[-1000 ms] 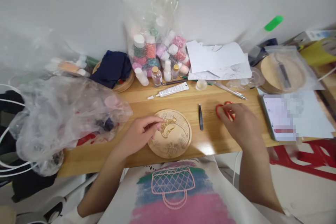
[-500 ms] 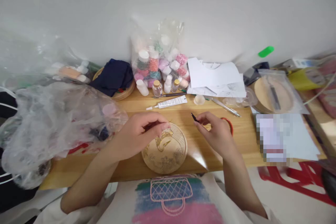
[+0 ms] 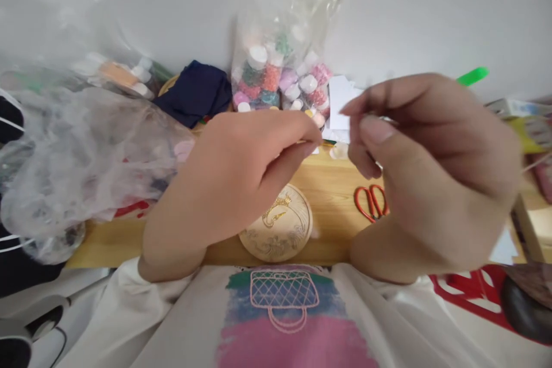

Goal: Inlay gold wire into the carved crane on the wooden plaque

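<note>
My left hand (image 3: pixel 241 167) is raised close to the camera, thumb and forefinger pinched together; whatever is between them is too small to make out. Level with it on the right, my right hand (image 3: pixel 431 167) has its thumb and fingers drawn together, and I cannot make out anything in them. Below the hands lies a round wooden disc (image 3: pixel 280 236) with line patterns and a gold bird shape, partly covered by my left hand. Red-handled scissors (image 3: pixel 371 202) rest on the table, partly behind my right wrist.
Crumpled clear plastic bags (image 3: pixel 90 155) fill the left side. A bag of bead jars (image 3: pixel 280 75) stands against the wall beside a dark blue cloth (image 3: pixel 196 92). White papers (image 3: pixel 341 98) lie behind my right hand. A red stool (image 3: pixel 474 293) is at lower right.
Both hands have risen toward the camera and look larger. The black tool seen in my right fingertips is no longer visible. The scissors' handles now show more fully, and the view has shifted.
</note>
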Tool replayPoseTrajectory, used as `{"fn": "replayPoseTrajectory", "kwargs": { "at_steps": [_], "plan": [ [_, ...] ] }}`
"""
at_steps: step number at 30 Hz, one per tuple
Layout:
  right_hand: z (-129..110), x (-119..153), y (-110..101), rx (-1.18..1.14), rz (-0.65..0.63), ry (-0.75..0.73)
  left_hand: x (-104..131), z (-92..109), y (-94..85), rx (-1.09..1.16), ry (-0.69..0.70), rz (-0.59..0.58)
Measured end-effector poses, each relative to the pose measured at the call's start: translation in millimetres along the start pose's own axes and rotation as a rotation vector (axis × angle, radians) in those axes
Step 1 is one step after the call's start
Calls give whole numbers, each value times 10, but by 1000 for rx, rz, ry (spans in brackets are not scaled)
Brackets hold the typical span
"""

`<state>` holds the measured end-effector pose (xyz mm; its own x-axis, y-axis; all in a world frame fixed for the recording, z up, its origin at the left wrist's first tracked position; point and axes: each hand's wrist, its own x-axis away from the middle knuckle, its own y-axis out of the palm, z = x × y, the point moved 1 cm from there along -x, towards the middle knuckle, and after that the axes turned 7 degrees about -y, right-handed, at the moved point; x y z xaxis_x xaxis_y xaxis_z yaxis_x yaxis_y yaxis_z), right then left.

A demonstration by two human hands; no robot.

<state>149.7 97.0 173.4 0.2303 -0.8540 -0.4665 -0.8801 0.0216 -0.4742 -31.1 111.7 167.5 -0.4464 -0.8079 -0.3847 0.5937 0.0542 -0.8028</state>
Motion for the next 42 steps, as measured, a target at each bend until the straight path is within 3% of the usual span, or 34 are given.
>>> {"fn": "replayPoseTrajectory", "kwargs": {
  "at_steps": [10, 21, 29, 34, 42],
  "plan": [
    [138, -43, -5, 247, -254, 14, -4, -92, 116, -101, -5, -26],
    [118, -30, -57, 268, -226, -27, 47, -32, 133, -34, 3, -52],
    [74, -2, -76, 222, -105, -127, 87, 34, 127, -19, 25, 163],
    [111, 18, -61, 2, 25, -226, 125, 77, 78, -33, 28, 279],
    [189, -12, -7, -6, 30, -394, 174, 56, -9, 9, 74, 419]
  ]
}}
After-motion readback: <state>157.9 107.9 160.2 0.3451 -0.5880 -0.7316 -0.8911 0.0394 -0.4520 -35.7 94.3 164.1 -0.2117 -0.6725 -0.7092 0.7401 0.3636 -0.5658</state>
